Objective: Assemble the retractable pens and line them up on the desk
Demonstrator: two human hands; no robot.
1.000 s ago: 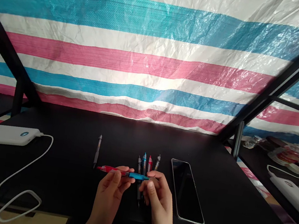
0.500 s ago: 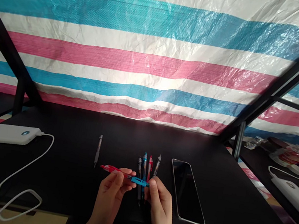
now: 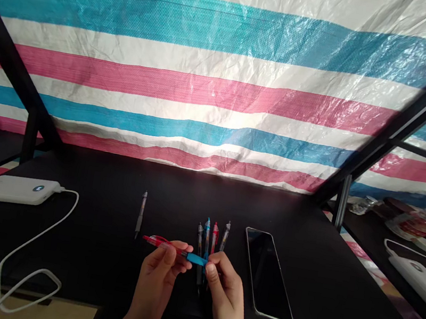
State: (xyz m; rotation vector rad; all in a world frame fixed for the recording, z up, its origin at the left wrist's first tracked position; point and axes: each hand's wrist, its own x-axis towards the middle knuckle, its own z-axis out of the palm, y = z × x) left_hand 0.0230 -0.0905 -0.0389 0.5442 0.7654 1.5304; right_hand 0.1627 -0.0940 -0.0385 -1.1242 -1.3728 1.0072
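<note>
Near the front edge of the black table [image 3: 101, 250], both hands meet over one pen [image 3: 176, 250] held level, just above the tabletop. The left hand [image 3: 157, 280] has its fingers curled round the red barrel, thumb and forefinger pinching it near the middle; the right hand [image 3: 226, 296] is closed in a fingertip pinch on the blue grip section at the pen's right end. Red half and blue half look joined, though whether they are screwed tight I cannot tell.

Just beyond the hands lies a row of four pens [image 3: 212, 235], side by side, pointing away from the person. A single grey pen [image 3: 140, 214] lies apart to the left, and a dark phone [image 3: 268, 273] lies flat to the right. Far left sits a white power bank [image 3: 16, 189] with its white cable [image 3: 30, 254] looping over the near edge.

The risk I'd judge likeliest — small parts. If the two halves come apart, a spring or refill could drop and roll off the near edge, or vanish against the dark surface. A knuckle could also nudge the row of four out of line.
</note>
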